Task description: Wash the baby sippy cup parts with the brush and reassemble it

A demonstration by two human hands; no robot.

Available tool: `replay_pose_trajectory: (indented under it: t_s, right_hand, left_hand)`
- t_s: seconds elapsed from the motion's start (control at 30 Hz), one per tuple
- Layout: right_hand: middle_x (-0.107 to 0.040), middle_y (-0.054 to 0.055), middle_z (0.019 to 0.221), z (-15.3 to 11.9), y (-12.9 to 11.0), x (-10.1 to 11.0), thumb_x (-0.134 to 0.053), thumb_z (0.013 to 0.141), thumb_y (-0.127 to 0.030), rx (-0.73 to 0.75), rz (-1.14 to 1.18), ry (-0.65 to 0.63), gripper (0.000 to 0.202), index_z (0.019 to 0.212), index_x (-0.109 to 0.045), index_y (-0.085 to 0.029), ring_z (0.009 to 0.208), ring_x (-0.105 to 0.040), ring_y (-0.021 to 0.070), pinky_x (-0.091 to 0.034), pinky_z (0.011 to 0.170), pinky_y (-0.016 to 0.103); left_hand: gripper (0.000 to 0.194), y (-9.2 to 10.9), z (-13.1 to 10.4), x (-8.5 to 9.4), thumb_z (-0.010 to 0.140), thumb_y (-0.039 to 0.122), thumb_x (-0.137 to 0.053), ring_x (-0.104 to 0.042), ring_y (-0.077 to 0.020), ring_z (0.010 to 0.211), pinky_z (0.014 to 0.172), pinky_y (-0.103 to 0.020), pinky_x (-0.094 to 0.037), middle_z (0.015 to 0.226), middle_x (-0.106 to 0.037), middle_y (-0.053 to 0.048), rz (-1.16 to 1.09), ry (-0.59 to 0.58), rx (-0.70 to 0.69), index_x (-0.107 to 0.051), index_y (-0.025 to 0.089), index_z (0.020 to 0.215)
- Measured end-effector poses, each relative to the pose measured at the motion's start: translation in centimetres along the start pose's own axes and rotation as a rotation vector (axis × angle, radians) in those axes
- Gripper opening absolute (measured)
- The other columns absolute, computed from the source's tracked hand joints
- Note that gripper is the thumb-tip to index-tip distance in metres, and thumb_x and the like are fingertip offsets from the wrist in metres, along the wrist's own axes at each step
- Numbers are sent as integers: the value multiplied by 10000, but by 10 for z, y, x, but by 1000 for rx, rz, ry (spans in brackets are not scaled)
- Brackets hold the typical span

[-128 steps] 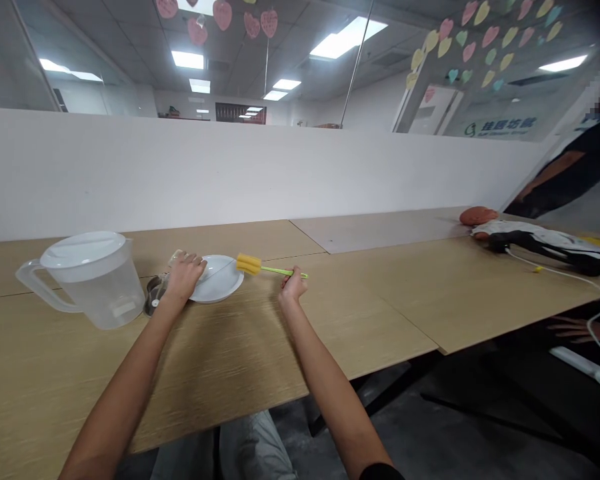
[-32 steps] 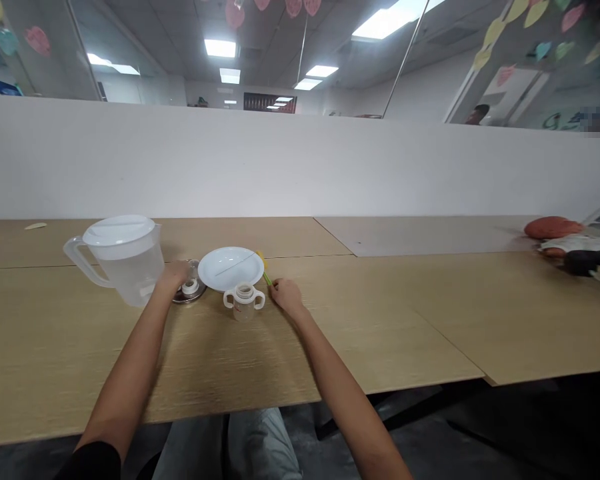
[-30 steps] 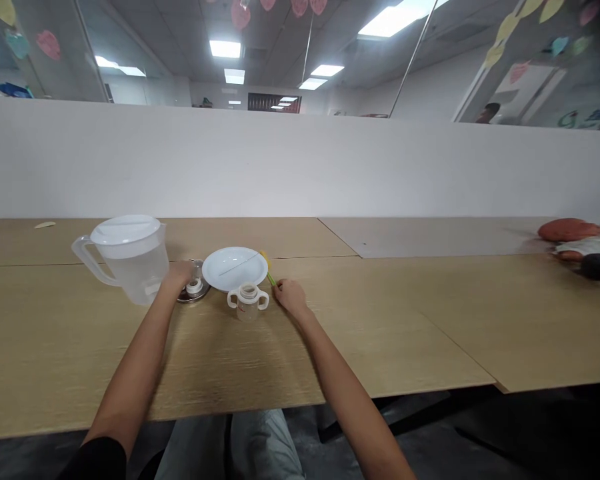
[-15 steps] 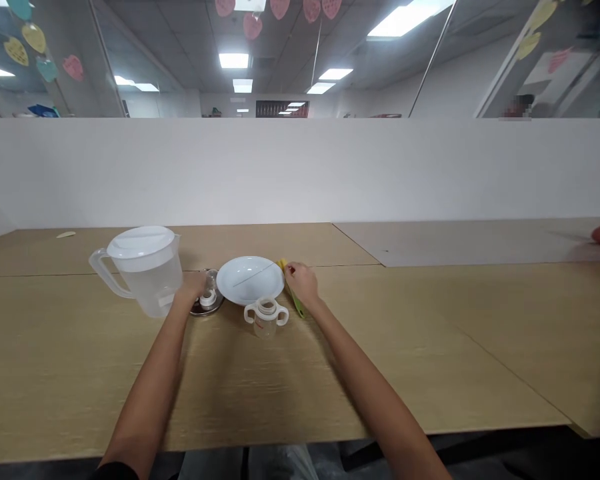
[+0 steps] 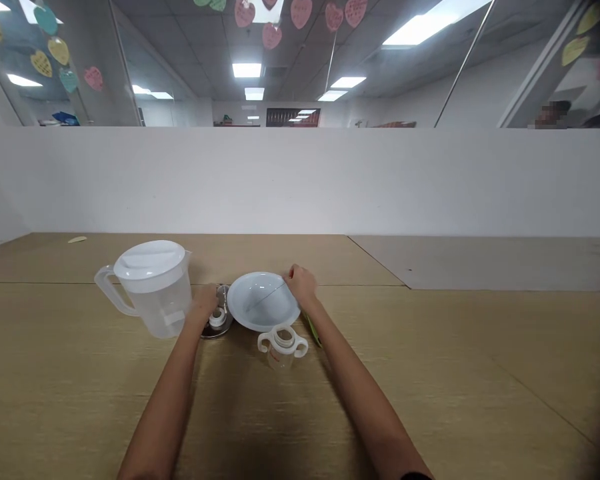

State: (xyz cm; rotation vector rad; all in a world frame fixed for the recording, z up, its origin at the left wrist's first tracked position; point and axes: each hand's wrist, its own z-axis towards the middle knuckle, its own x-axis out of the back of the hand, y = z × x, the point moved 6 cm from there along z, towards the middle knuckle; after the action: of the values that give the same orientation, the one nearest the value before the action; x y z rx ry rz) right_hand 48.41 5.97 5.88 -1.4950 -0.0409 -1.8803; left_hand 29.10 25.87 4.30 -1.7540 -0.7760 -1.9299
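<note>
My left hand (image 5: 205,303) is curled at the left side of a small shiny metal tray (image 5: 225,330); its fingertips are too small to make out. On that tray sit a white bottle collar (image 5: 217,318) and a clear piece behind it. A white bowl (image 5: 245,320) stands to the right, with a thin rod (image 5: 265,298) slanting across it. At the bowl's right rim, my right hand (image 5: 301,285) pinches the rod's upper end. Below my right wrist shows the green handle (image 5: 313,330) of a tool, mostly covered. In front stands a clear two-handled baby bottle (image 5: 283,350), upright without a top.
A lidded clear plastic pitcher (image 5: 155,293) stands left of my left hand, its handle to the left. Farther back on the wooden table (image 5: 430,373) lies a small pale flat piece (image 5: 77,239). A white partition wall (image 5: 300,180) rises behind the table.
My right hand has shifted left relative to the bowl, from above the yellow-green tool to the rod's end. The view has tilted slightly, lowering everything in it. My left hand stays by the tray.
</note>
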Motion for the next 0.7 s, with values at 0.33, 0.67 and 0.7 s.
replay_pose_trajectory:
  t_s: [0.33,0.67,0.7]
  right_hand:
    - [-551,-54,602,-12,-51,24,-661,633,-270,173,929,-145,219,810,-586,-166,464,-475,81,-402,488,205]
    - [-531,-25,493,-49,-86,31,-396,944,-364,428,487,-259,419,663,-627,-156,446,-512,75,-392,548,190]
    - [-536,-26,491,-51,-84,46,-404,946,-366,441,440,-176,422,646,-619,-162,448,-519,76,-392,561,190]
  left_hand:
    - [359,14,-27,64,753,36,-434,-627,-259,973,835,-329,-468,990,-676,-155,-6,190,55,-642,109,1037]
    - [228,52,-50,102,747,192,-498,-615,-149,774,745,-255,-491,880,-680,-53,-662,451,-337,-655,146,906]
    - [217,54,-48,100,749,223,-514,-615,-147,767,736,-253,-495,874,-679,-53,-745,436,-362,-652,143,897]
